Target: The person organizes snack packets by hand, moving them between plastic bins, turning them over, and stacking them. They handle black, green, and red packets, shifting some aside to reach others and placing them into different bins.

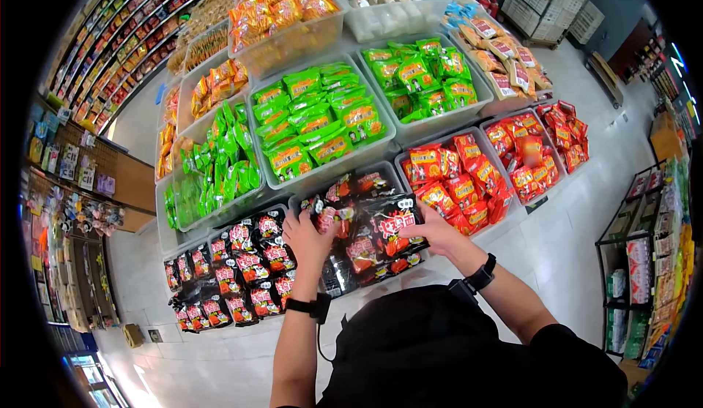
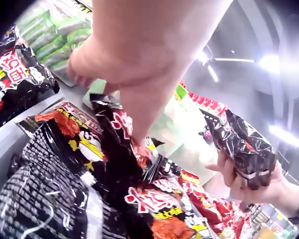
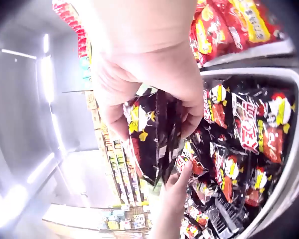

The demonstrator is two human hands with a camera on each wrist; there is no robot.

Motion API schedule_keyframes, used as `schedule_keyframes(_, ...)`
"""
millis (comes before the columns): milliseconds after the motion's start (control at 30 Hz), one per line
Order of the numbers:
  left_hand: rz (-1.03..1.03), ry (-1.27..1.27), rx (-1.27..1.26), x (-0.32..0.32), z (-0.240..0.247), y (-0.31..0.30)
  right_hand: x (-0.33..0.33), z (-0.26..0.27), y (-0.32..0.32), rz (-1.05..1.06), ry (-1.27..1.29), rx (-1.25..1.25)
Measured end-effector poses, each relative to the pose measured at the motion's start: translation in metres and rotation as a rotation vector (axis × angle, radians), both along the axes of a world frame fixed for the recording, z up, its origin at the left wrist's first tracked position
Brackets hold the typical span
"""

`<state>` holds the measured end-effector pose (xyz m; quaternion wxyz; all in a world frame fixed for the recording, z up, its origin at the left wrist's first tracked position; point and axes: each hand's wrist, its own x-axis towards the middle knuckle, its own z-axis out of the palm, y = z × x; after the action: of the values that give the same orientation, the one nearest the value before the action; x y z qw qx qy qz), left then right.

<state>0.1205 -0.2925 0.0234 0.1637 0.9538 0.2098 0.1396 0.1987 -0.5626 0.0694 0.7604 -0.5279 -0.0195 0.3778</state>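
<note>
My right hand [image 1: 444,234] grips a black noodle-snack packet [image 1: 399,223] with red and white lettering, thumb on its near face. In the right wrist view the fingers and thumb pinch this packet [image 3: 148,132] from both sides, above the bin. My left hand [image 1: 306,238] reaches over the same bin. Between its thumb and fingers stands another black packet [image 2: 120,122], pinched near its top, as the left wrist view shows. More black packets [image 3: 229,169] lie in the clear plastic bin [image 3: 295,77] below, some face up, some showing their printed backs.
To the left, a bin holds neat rows of black packets [image 1: 249,265]. Red packets [image 1: 461,185] fill bins on the right, green packets [image 1: 322,119] those behind. Orange packets [image 1: 282,2] stand higher up. A stocked shelf [image 1: 637,261] stands across the aisle at right.
</note>
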Motion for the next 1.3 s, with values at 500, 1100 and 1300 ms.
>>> schedule_keyframes(500,0.215,-0.041,-0.690,-0.008,0.028,-0.004,0.046,-0.003,0.009,0.383,0.206,0.108)
schedule_keyframes(1100,-0.015,-0.204,-1.463,-0.001,0.037,-0.048,0.047,-0.005,0.021,0.300,0.378,0.395)
schedule_keyframes(1300,0.102,0.196,-0.178,-0.064,0.036,-0.040,0.045,-0.036,-0.010,0.268,0.539,0.532)
